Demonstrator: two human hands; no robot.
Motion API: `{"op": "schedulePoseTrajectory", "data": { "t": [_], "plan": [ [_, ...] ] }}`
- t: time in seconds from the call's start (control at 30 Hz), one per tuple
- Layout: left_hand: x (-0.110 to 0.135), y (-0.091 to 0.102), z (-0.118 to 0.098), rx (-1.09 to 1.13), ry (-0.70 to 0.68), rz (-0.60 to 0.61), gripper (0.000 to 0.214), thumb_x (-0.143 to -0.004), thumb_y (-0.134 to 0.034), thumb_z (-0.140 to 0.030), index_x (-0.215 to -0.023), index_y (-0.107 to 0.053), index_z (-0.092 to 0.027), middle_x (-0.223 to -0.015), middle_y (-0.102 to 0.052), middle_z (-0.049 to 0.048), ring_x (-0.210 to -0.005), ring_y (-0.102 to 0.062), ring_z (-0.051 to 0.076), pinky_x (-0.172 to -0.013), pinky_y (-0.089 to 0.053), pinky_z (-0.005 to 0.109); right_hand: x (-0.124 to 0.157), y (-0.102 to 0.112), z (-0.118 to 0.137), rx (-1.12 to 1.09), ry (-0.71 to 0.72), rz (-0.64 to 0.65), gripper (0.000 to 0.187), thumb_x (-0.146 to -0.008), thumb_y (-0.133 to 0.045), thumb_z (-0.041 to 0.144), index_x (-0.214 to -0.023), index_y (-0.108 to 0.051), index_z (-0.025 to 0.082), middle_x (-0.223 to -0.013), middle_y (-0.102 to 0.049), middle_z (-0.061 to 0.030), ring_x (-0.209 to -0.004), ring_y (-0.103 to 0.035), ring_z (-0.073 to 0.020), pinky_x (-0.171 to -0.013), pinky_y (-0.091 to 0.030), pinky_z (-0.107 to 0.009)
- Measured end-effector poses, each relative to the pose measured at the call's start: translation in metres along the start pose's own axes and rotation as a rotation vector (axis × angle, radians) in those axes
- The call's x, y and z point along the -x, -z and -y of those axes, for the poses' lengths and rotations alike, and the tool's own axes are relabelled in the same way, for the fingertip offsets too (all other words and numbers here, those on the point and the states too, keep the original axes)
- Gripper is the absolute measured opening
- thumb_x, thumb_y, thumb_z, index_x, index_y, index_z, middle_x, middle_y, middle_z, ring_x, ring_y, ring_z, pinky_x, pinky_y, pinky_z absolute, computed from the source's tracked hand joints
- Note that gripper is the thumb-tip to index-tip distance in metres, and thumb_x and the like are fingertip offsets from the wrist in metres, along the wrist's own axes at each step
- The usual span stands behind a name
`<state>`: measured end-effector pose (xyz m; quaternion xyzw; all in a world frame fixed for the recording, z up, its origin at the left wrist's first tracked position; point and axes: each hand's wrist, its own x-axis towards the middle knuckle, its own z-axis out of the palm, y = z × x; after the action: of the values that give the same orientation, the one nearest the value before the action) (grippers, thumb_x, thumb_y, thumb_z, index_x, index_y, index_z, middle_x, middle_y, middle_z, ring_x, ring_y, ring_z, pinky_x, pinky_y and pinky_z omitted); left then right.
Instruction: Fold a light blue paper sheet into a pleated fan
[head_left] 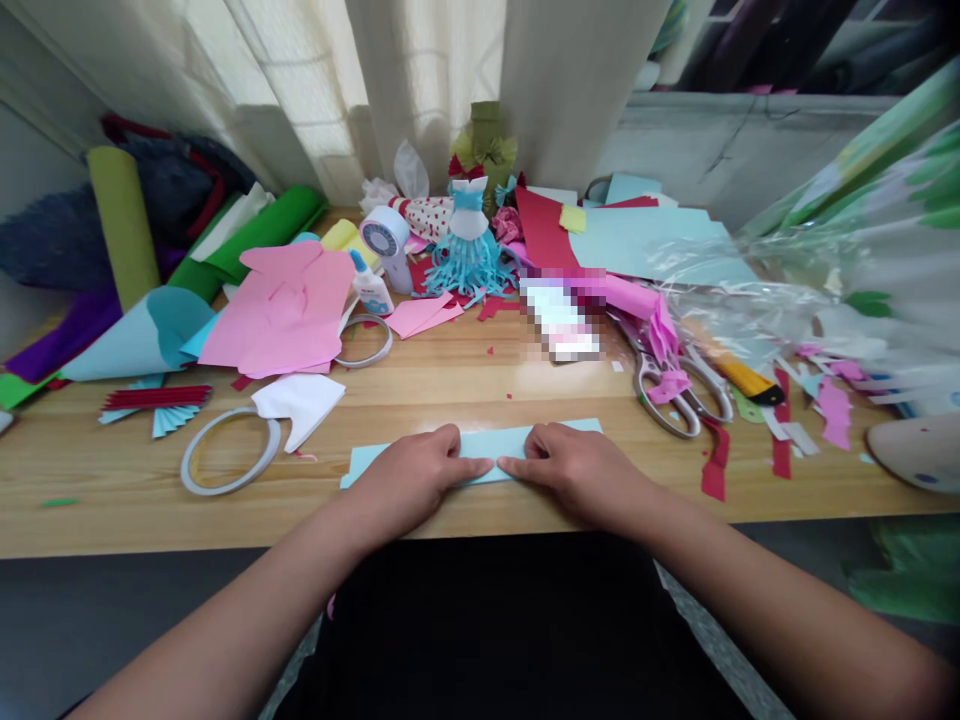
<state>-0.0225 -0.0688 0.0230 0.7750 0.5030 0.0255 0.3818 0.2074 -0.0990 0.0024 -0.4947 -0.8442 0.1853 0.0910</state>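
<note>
A long strip of light blue paper [487, 443] lies flat near the table's front edge, with a folded look along its near side. My left hand [416, 475] presses on its left half, fingers curled and the thumb stretched along the near edge. Mirroring it, my right hand [581, 468] grips the right half, fingers bent in and thumb pointing left. The two thumb tips almost meet at the strip's middle. Both ends of the paper stick out past my hands. What lies under my fingers is hidden.
Left of the strip are a tape roll [191, 475] and white paper [304, 405]. Scissors [679, 395], a yellow cutter [742, 375] and red scraps [715, 460] lie right. Behind stand a glue bottle [373, 290], a small fan [390, 245] and a blue paper dress [469, 240].
</note>
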Motion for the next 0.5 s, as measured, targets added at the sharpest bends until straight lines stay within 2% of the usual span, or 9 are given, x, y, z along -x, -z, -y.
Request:
{"op": "schedulePoseTrajectory", "data": {
  "t": [0.13,0.3,0.43,0.5],
  "plan": [
    [0.003,-0.002,0.004,-0.060,-0.087,-0.017,0.039,-0.087,-0.039,-0.055,-0.083,-0.058,-0.022,-0.072,-0.055,-0.0014,-0.068,-0.050,0.016,-0.062,-0.033,0.026,0.000,-0.001,0.004,0.062,0.015,-0.035,0.025,-0.093,-0.045,0.042,-0.085,-0.058,0.021,-0.071,-0.055,0.0006,-0.056,-0.046,-0.0115,-0.051,-0.024,-0.025],
    [0.009,-0.003,0.011,-0.207,-0.305,-0.039,0.030,-0.091,-0.038,-0.042,-0.100,-0.061,-0.026,-0.086,-0.059,0.0007,-0.076,-0.051,0.015,-0.067,-0.036,0.025,-0.004,0.003,0.007,0.159,0.045,-0.029,0.030,-0.094,-0.042,0.042,-0.086,-0.060,0.019,-0.071,-0.055,-0.0002,-0.057,-0.046,-0.0114,-0.050,-0.025,-0.025],
    [0.010,-0.005,0.012,-0.345,-0.405,-0.067,0.032,-0.094,-0.034,-0.039,-0.109,-0.061,-0.029,-0.090,-0.057,0.0017,-0.078,-0.050,0.016,-0.068,-0.037,0.025,0.001,0.003,0.006,0.291,0.140,-0.053,0.022,-0.093,-0.047,0.035,-0.103,-0.062,0.024,-0.077,-0.058,-0.0013,-0.064,-0.051,-0.0146,-0.051,-0.028,-0.026],
    [0.010,-0.007,0.014,-0.449,-0.445,-0.068,0.032,-0.096,-0.032,-0.036,-0.118,-0.056,-0.033,-0.091,-0.056,0.0021,-0.078,-0.050,0.016,-0.068,-0.038,0.026,0.005,-0.001,0.011,0.373,0.183,-0.084,0.024,-0.091,-0.051,0.027,-0.113,-0.060,0.025,-0.083,-0.061,-0.0029,-0.072,-0.054,-0.0182,-0.056,-0.034,-0.028]
  ]
}}
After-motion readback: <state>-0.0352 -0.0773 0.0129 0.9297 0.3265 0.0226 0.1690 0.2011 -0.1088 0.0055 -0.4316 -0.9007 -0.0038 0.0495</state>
